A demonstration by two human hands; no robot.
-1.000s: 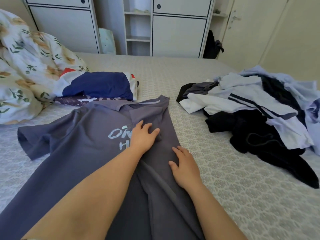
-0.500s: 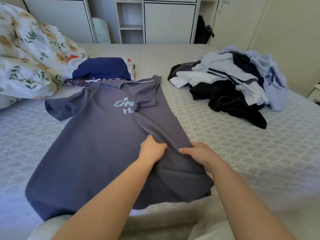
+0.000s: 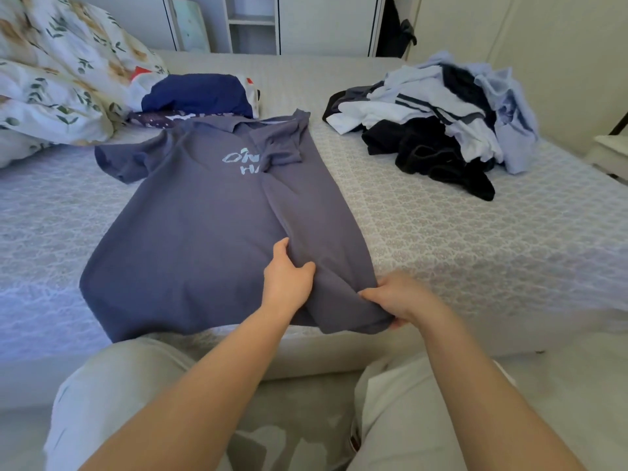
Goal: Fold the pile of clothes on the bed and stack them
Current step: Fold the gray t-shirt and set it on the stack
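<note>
Clothes being folded on the bed, with a grey-blue polo shirt spread out and its right side turned in.

Polo shirt lies flat at the bed's near edge, collar away from the person, one sleeve folded over the pale chest lettering. Left hand grips the folded flap near the shirt's hem, fingers curled into the cloth. Right hand pinches the shirt's near right hem corner between thumb and fingers. Beyond the shirt's collar sits a folded stack topped with navy cloth; left of that lies a floral duvet. Right of the shirt, apart from it, lies the unfolded pile of white, pale blue and black garments.
</note>
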